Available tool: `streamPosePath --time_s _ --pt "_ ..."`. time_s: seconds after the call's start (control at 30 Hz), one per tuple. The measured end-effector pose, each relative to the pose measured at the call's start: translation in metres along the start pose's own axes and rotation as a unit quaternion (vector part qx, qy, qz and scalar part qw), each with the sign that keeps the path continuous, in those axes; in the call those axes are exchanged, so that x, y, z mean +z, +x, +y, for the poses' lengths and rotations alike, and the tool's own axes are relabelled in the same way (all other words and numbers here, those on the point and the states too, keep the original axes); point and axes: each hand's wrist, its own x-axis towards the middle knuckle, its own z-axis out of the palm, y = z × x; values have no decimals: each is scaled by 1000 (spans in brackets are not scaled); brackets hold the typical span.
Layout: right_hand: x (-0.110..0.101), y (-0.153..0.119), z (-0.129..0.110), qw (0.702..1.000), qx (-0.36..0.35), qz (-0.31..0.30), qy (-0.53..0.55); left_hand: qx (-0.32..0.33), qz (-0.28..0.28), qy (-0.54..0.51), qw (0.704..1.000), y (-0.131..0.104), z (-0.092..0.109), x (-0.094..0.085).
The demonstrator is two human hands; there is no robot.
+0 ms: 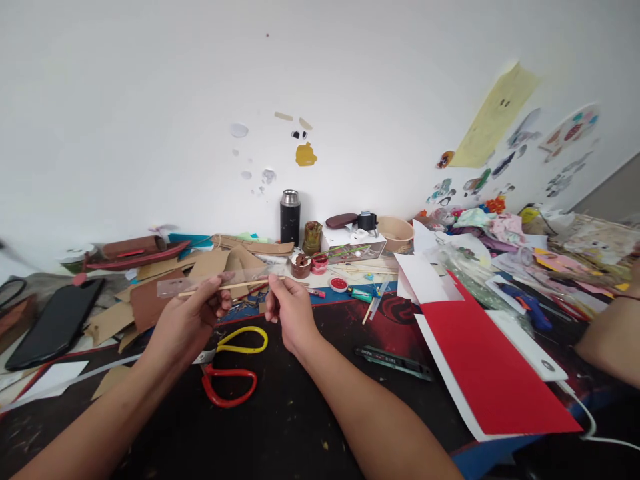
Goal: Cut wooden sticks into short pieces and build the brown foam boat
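While left hand (pixel 193 317) and right hand (pixel 295 317) pinch it, the thin stick (pixel 245 285) looks pale and straight.

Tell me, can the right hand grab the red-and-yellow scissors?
Probably yes. The scissors lie near the right hand, with both handles uncovered. It's holding a thin stick, though, so it may need to let go first.
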Motion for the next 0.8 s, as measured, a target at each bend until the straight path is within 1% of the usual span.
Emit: streamPosePath --time_s 0.63,0.8 --pt "0 1 -2 1000 7 -2 1 4 0 3 1000 -1 2 0" --pt "0 0 -1 1000 3 -1 8 13 -10 6 1000 0 0 -2"
